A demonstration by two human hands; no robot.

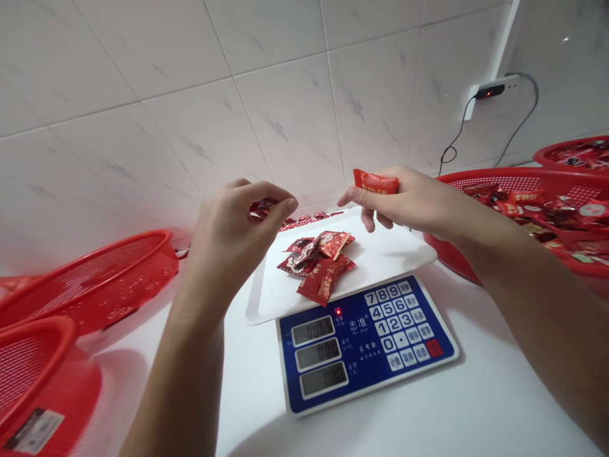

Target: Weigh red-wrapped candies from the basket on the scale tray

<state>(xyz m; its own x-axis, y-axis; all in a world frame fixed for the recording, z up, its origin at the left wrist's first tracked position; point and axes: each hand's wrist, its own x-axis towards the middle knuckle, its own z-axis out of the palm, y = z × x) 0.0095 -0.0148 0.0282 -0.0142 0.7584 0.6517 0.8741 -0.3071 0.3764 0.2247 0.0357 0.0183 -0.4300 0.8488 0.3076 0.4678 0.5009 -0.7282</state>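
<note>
My left hand (228, 228) is curled above the left side of the scale's white tray (380, 254), thumb and fingertips together. A dark red wrapped candy (262, 207) shows in its curl, mostly hidden by the fingers. Over the tray's right side, my right hand (385, 200) carries a bright red wrapped candy (377, 182) at the base of the thumb and index finger, its other fingers pointing down. Several red candy packets (320, 279) lie in a small heap on the tray. The digital scale (366, 346) has a blue panel with number keys and three lit-up displays.
At right, a large red basket (457, 244) holds many wrapped candies; another red basket (547, 155) stands behind it. Two red mesh baskets (162, 254) (71, 374) are at left. More packets (304, 220) lie behind the tray by the tiled wall. A plugged-in cable (459, 130) hangs there.
</note>
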